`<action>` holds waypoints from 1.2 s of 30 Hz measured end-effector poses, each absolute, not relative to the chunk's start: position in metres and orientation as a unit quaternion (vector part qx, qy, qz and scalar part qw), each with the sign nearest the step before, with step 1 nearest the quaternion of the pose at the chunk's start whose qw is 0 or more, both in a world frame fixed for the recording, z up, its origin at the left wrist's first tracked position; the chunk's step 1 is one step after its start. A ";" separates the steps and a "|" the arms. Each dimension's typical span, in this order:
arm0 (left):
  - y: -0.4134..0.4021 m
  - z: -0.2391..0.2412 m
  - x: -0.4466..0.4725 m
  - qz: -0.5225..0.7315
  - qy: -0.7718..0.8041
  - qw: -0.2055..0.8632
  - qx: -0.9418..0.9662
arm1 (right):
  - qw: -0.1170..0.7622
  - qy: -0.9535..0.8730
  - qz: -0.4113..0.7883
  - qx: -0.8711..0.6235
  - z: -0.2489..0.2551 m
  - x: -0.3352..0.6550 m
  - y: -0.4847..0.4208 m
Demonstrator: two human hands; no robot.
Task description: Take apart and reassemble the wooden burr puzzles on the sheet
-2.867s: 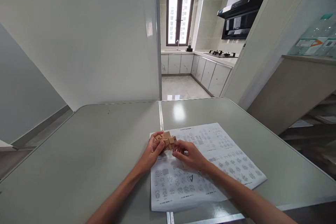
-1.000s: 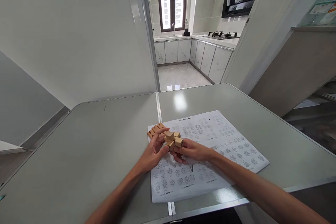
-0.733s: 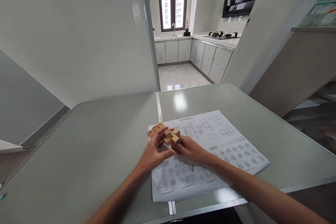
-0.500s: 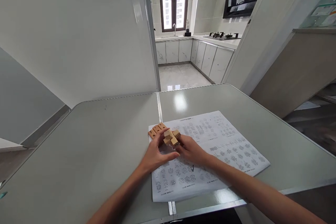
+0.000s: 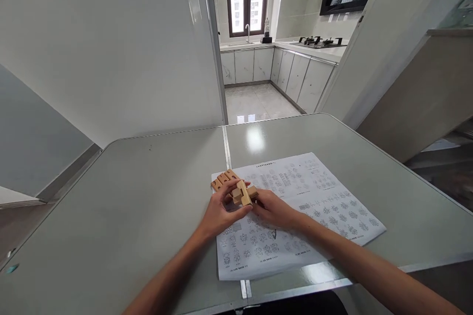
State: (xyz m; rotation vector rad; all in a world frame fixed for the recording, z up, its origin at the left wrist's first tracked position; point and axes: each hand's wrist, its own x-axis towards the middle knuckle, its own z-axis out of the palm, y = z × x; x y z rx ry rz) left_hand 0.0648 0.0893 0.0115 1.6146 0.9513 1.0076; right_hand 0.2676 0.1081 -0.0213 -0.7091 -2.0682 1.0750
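Both hands hold a wooden burr puzzle (image 5: 244,195), made of light interlocking blocks, above a printed sheet. My left hand (image 5: 220,210) grips its left side, thumb at the near end and fingers over the far side. From the right, my right hand (image 5: 274,208) is closed on the puzzle's lower right part; some of its fingertips are hidden. Just beyond the left fingers lie several numbered wooden pieces (image 5: 224,177) in a row, partly covered by that hand. Under the hands, the sheet (image 5: 325,206) shows rows of small assembly drawings.
A pale grey-green table (image 5: 162,192) with a metal seam and rim carries everything. A small teal object (image 5: 12,268) sits at its far left edge. Beyond the table, a doorway opens on a kitchen with white cabinets (image 5: 244,66) and a gas stove (image 5: 320,42).
My left thumb has come in against the near end of the puzzle, where it was stretched out below it. The puzzle has turned slightly, and the whole view has shifted a little.
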 end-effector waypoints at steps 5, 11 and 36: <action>0.094 0.010 0.062 0.426 0.388 0.501 0.646 | 0.346 -0.788 0.423 -0.284 -0.022 0.268 0.110; 0.113 0.009 0.044 0.494 0.429 0.443 0.613 | 0.353 -0.764 0.424 -0.335 -0.020 0.266 0.111; 0.092 -0.002 -0.015 0.303 0.620 0.122 0.713 | 0.374 -0.735 0.417 -0.382 -0.027 0.264 0.114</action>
